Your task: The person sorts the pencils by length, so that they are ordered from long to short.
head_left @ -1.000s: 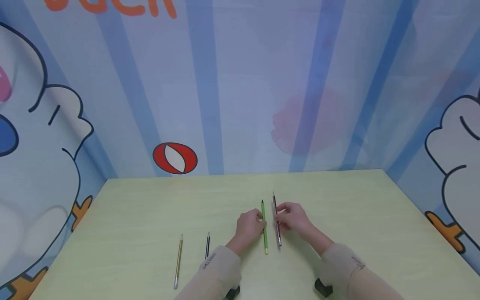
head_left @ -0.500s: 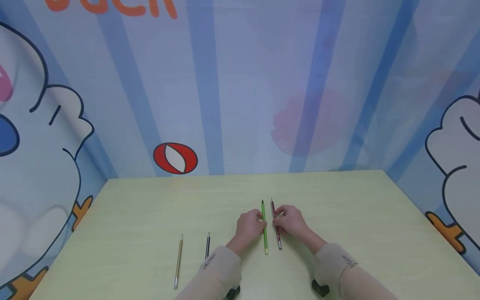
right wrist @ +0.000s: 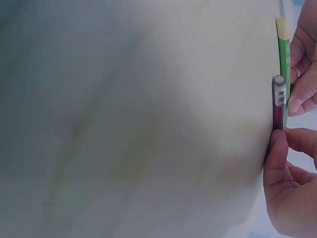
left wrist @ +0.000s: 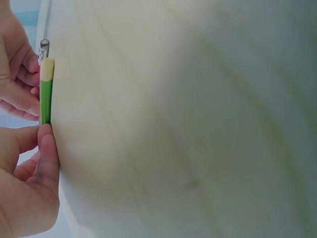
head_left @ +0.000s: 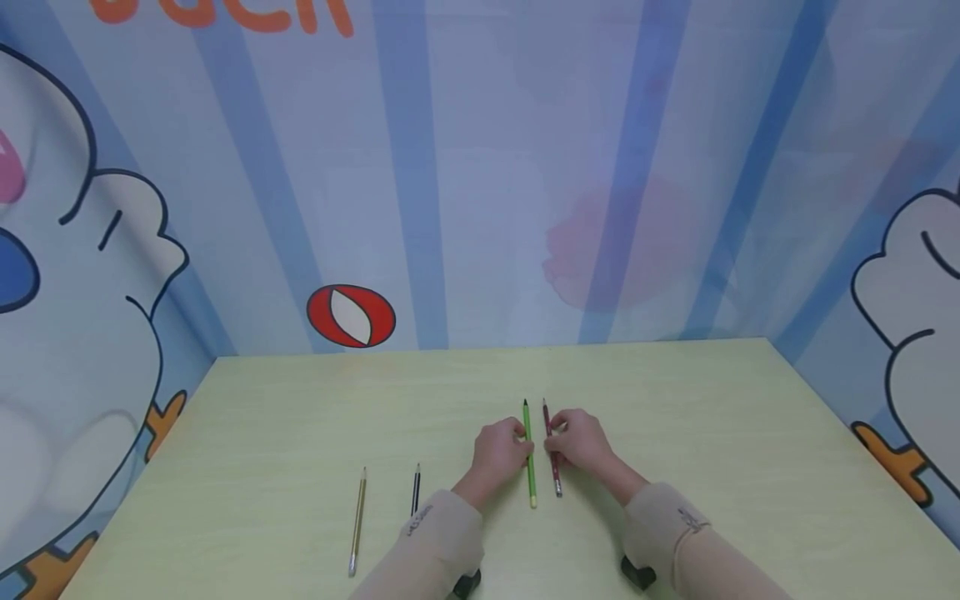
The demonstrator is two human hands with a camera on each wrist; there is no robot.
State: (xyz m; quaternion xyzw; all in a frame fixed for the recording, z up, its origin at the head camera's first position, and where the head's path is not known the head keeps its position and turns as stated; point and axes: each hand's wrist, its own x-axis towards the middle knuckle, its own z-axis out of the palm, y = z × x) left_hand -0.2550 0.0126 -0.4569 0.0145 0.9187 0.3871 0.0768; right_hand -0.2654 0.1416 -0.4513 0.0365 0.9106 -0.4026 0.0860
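At the right edge, the right hand (right wrist: 292,193) pinches a dark red pencil (right wrist: 278,116) between thumb and finger, its silvery banded end pointing up the frame. Just beyond it, the left hand (right wrist: 306,69) holds a green pencil (right wrist: 284,54) with a pale yellow end. A pale tabletop (right wrist: 148,124), blurred and streaked with faint green, fills the rest, partly in shadow.
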